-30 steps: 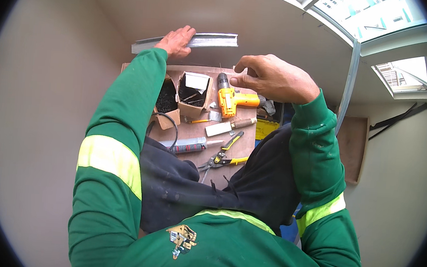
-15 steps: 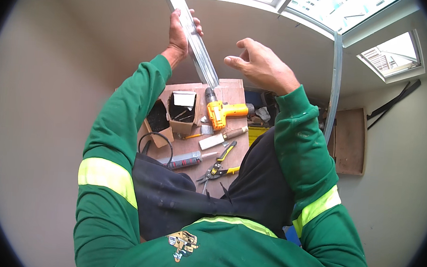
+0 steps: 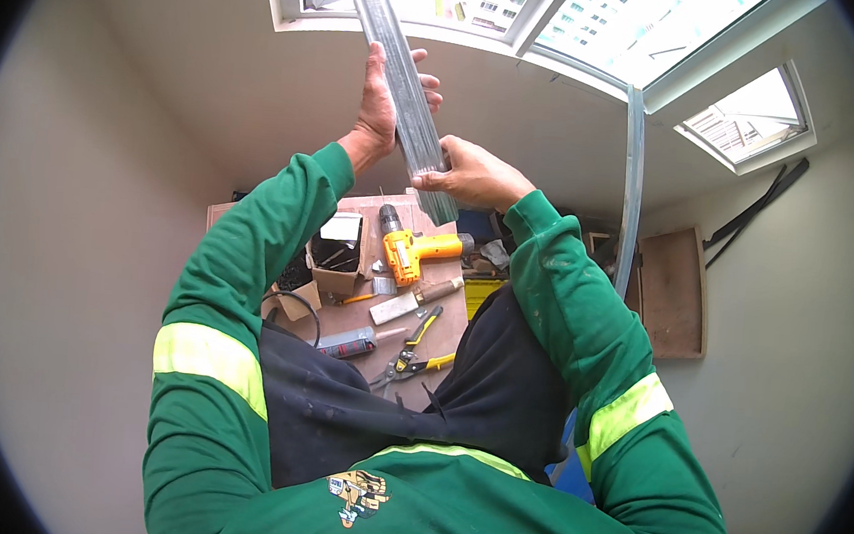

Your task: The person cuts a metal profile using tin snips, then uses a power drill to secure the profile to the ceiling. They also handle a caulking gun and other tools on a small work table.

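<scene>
A long, ribbed grey metal channel (image 3: 399, 74) slants from the window down toward me. Behind its middle, my left hand (image 3: 385, 103) supports it with the thumb along the left edge and fingers showing past the right edge. My right hand (image 3: 476, 175) grips the near end, its thumb across the face of the channel. Below that end lies a yellow cordless drill (image 3: 410, 254) on a wooden board (image 3: 441, 338). Closer to my lap are a pair of tin snips (image 3: 410, 358) with yellow-and-black handles and a sealant tube (image 3: 349, 341).
Cardboard boxes (image 3: 341, 278) with small dark pieces stand left of the drill. A wooden-handled tool (image 3: 416, 300) and a pencil (image 3: 357, 299) lie nearby. An upright metal strip (image 3: 631, 193) rises to the window frame (image 3: 526, 29) at right, beside a wooden box (image 3: 673, 291).
My right hand has come in from the right and closed on the channel's near end. The channel has shifted slightly right and its near end is lifted off the board. The whole view has shifted.
</scene>
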`<state>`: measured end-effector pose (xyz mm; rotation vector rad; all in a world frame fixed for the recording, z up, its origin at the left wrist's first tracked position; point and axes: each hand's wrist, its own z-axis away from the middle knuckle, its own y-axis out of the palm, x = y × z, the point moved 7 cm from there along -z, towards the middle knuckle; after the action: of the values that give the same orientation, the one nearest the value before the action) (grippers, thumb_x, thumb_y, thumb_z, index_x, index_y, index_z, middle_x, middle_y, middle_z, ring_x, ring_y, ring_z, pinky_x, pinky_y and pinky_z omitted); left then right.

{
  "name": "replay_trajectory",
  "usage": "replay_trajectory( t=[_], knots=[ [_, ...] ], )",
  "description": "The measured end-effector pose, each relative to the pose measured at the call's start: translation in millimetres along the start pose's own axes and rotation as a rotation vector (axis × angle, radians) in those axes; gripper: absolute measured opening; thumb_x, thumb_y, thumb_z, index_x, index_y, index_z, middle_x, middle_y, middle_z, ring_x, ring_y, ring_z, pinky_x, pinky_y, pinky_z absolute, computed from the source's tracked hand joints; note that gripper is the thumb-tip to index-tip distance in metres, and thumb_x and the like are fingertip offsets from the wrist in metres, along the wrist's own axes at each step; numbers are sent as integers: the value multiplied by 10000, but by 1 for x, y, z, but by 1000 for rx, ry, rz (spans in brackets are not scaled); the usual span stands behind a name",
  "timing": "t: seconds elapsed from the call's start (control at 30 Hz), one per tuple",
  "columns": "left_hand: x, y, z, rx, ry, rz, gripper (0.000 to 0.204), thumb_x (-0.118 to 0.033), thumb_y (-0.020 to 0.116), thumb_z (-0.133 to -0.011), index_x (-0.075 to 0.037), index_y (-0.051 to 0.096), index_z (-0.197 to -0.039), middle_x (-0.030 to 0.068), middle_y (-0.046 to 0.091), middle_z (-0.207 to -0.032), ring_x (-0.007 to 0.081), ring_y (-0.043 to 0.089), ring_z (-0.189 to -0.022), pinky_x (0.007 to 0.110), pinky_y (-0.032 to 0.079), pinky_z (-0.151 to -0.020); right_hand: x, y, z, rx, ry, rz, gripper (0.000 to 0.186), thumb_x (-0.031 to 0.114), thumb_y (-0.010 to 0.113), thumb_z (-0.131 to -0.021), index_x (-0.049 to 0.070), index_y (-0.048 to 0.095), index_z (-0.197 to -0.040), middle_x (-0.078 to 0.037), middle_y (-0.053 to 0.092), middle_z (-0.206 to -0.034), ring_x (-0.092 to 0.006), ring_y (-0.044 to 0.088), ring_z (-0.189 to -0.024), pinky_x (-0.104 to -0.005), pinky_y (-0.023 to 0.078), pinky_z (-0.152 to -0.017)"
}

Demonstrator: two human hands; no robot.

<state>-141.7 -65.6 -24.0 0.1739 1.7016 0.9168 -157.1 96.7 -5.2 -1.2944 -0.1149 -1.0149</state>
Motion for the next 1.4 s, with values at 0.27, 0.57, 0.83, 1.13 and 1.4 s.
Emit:
replay_trajectory(
  t=[0.27,0.57,0.83,1.13,1.4],
  knots=[
    [-20,-28,-6,-172,139,-197,584,-557,716,-975,-51,553,-1217,81,669,-954,196,715,-757,373,633,-740,-34,27,-10,225,206,-106,564,278,793,-954,-55,630,-1378,-229,730,-1195,-306,752,-999,-403,628,-848],
    [-35,-64,1,-541,428,-1122,1046,-487,884,-833,9,272,-1522,265,452,-1383,339,459,-1363,535,393,-1134,-29,44,-9,318,263,-86,542,258,763,-979,-57,593,-1386,-222,708,-1221,-306,732,-1068,-422,648,-845],
    [-24,3,32,385,944,-1796,740,-647,667,-965,-122,542,-1471,157,559,-1380,351,456,-1378,545,288,-1222,-56,31,-33,190,196,-116,492,302,737,-1003,-5,641,-1375,-203,739,-1187,-299,715,-1095,-435,567,-951],
    [35,-2,61,909,504,-1728,780,-581,800,-878,-126,471,-1419,178,719,-1156,388,721,-1086,510,582,-945,-74,16,-50,252,-36,-96,739,516,728,-988,12,568,-1503,-220,680,-1364,-307,636,-1275,-422,486,-1084],
    [-4,-103,56,633,408,-1804,672,-594,799,-858,-92,623,-1268,165,735,-1107,396,716,-1062,490,592,-909,-151,74,-32,-155,101,-344,816,538,735,-965,-59,526,-1480,-238,612,-1437,-335,575,-1370,-441,446,-1163]
  ],
)
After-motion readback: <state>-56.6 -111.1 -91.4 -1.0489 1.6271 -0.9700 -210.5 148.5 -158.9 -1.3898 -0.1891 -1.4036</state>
